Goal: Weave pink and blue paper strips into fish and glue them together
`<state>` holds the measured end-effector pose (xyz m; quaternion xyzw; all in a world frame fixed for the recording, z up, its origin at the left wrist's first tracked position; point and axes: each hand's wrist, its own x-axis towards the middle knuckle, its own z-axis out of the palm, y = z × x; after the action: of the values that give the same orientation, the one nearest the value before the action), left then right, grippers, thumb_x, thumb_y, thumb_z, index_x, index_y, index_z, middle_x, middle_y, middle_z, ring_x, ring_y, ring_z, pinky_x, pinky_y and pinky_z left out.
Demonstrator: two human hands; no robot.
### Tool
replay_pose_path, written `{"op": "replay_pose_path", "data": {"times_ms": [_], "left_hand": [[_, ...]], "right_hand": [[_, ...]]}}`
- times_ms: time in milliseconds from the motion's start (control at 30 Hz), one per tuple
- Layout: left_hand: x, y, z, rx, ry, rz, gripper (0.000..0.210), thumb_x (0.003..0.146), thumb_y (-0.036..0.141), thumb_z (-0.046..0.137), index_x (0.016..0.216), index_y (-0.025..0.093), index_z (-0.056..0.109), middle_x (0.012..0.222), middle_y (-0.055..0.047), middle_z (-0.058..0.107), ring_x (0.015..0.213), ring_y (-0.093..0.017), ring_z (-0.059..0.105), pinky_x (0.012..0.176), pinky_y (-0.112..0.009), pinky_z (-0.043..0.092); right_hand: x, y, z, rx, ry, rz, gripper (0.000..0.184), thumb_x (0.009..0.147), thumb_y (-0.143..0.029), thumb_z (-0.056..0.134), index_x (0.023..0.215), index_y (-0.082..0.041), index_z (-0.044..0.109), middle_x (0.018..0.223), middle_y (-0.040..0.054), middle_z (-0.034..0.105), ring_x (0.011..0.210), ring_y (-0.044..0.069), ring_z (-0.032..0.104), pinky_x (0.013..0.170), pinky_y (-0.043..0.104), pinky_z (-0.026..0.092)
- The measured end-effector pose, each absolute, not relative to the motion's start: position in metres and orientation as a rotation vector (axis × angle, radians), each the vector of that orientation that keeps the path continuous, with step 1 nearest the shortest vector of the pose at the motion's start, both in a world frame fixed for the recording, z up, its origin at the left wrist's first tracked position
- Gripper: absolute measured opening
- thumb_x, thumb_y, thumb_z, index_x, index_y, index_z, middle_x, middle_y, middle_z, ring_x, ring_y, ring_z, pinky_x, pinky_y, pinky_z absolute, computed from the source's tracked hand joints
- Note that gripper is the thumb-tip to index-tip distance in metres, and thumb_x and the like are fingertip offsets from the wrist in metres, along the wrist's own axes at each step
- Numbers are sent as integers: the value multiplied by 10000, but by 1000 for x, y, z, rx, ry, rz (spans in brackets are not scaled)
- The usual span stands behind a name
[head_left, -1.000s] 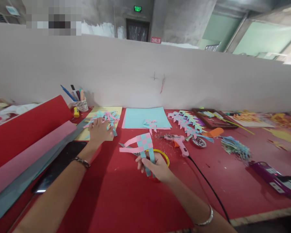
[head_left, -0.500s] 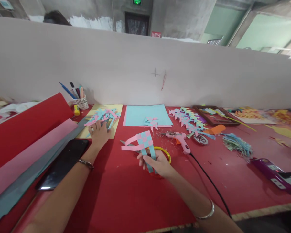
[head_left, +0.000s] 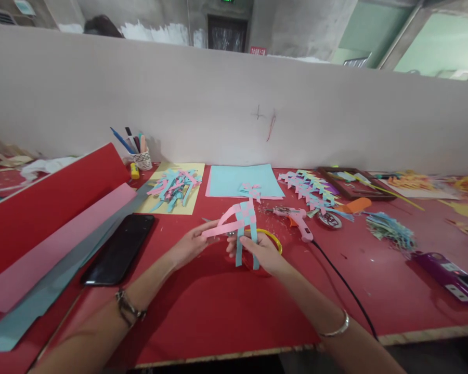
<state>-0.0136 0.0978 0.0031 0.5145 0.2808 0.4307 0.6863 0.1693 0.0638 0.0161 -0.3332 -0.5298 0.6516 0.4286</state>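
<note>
Between my hands is a woven piece of pink and blue paper strips [head_left: 245,214], checked in the middle with loose strip ends. My right hand [head_left: 263,250] is closed on its lower blue strips, thumb in front. My left hand [head_left: 193,241] pinches the ends of the pink strips at the left. Scissors with yellow handles [head_left: 275,238] lie on the table behind my right hand, partly hidden. A heap of cut pink and blue strips [head_left: 175,187] rests on yellow paper [head_left: 195,200] farther back.
A pink glue gun [head_left: 294,215] with a black cord lies right of my hands. Blue paper [head_left: 242,176], folded paper chains [head_left: 308,189] and a brown tray [head_left: 374,193] are behind. A phone [head_left: 119,249] and a pen cup [head_left: 142,158] stand left; a purple power strip [head_left: 446,278] is right.
My left hand has come away from the strip heap toward the right and now grips the pink strip ends. My right hand still holds the woven piece. The view has shifted slightly.
</note>
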Motion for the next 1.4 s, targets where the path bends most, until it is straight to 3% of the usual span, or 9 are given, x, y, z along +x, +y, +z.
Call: {"op": "replay_pose_path", "data": {"times_ms": [133, 267, 467, 700, 833, 1033, 1267, 1400], "left_hand": [[-11, 94, 5, 952, 783, 1163, 395, 514, 410, 706, 829, 176, 661, 697, -23, 640, 605, -111, 558, 658, -262, 471], [-20, 98, 10, 928, 971, 1315, 218, 561, 315, 663, 728, 184, 614, 590, 47, 546, 552, -69, 489, 578, -199, 427], [-33, 103, 15, 1030, 1054, 1381, 250, 572, 279, 675, 795, 189, 606, 479, 103, 403, 446, -38, 365, 453, -166, 319], [-46, 115, 22, 750, 1040, 1557, 156, 497, 188, 716, 565, 151, 581, 507, 61, 502, 450, -29, 399, 457, -160, 347], [-54, 121, 25, 704, 1032, 1636, 82, 551, 130, 671, 540, 145, 591, 476, 55, 484, 433, -26, 367, 424, -152, 310], [-67, 127, 32, 547, 1075, 1808, 154, 643, 49, 580, 521, 139, 551, 497, 54, 498, 429, -15, 375, 425, -145, 303], [-93, 133, 31, 464, 1176, 1910, 162, 686, 116, 585, 555, 185, 519, 477, 81, 468, 424, -41, 339, 434, -192, 299], [-95, 133, 25, 566, 1280, 1867, 102, 646, 154, 592, 588, 221, 544, 612, 55, 563, 558, -78, 453, 490, -203, 341]], "right_hand": [[173, 65, 16, -851, -1369, 1576, 409, 689, -531, 583, 811, -149, 667, 723, 57, 674, 649, 141, 633, 704, 329, 508], [176, 67, 18, -1034, -1355, 1626, 412, 665, -517, 612, 814, -136, 659, 751, 67, 681, 636, 138, 640, 685, 319, 511], [175, 67, 19, -1178, -1318, 1713, 340, 646, -437, 661, 782, -126, 650, 779, 75, 685, 641, 133, 641, 646, 292, 516], [175, 66, 27, -1194, -1293, 1653, 343, 629, -440, 672, 761, -124, 659, 752, 67, 679, 585, 118, 627, 579, 260, 493], [176, 66, 29, -1172, -1228, 1603, 374, 588, -476, 685, 738, -134, 662, 698, 49, 673, 559, 115, 617, 568, 256, 488], [179, 67, 29, -1085, -1170, 1539, 357, 578, -475, 697, 744, -160, 671, 683, 36, 674, 575, 118, 621, 618, 277, 504], [184, 68, 28, -911, -1177, 1436, 310, 618, -476, 677, 739, -191, 675, 657, 22, 659, 591, 132, 607, 660, 331, 500], [183, 67, 29, -834, -1168, 1407, 269, 633, -475, 666, 732, -225, 676, 641, 2, 641, 609, 122, 580, 676, 320, 482]]}}
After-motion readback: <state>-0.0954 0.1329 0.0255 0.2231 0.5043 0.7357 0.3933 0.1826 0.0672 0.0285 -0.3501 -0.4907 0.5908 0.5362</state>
